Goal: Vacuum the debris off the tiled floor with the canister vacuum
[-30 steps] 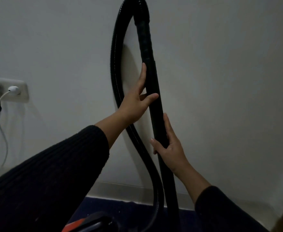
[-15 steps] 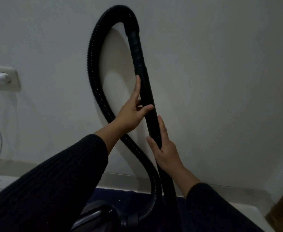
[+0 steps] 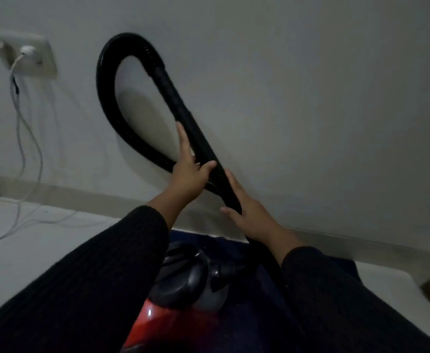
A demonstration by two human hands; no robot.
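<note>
Vacuum wand (image 3: 203,146) — both hands apparently gripping — wall socket (image 3: 25,56) nearby

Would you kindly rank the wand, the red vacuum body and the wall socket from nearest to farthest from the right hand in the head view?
1. The wand: in the right hand itself, its grip wrapped round the tube.
2. The red vacuum body: lower left of the hand, on the floor.
3. The wall socket: far upper left, on the wall.
</note>
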